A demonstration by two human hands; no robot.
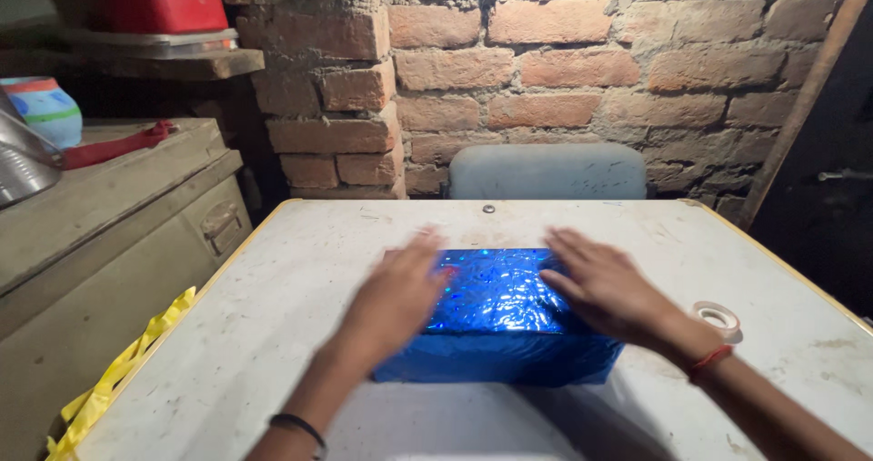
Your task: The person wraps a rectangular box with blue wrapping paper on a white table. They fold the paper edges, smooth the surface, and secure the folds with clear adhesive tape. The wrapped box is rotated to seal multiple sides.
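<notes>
A: Head view: where is the blue foil-wrapped box (498, 320)?

B: Centre frame, on the white table (273, 334). Left hand (396, 297) and right hand (605, 288) lie flat on it, fingers spread, each grip unclosed. Tape roll (717, 316) at right.

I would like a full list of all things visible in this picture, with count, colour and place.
Box wrapped in shiny blue foil paper: one, blue, middle of the table.
Worn white table with yellow edge: one, centre.
Roll of clear tape: one, whitish, on the table, right.
Grey chair back: one, behind the table.
Brick wall: reddish, background.
Metal trunk: one, beige, left.
Yellow strip: one, at the table's left edge.
Red container: one, on the upper left shelf.
Left hand: flat on the box's left side, blurred.
Right hand: flat on the box's right side.
</notes>
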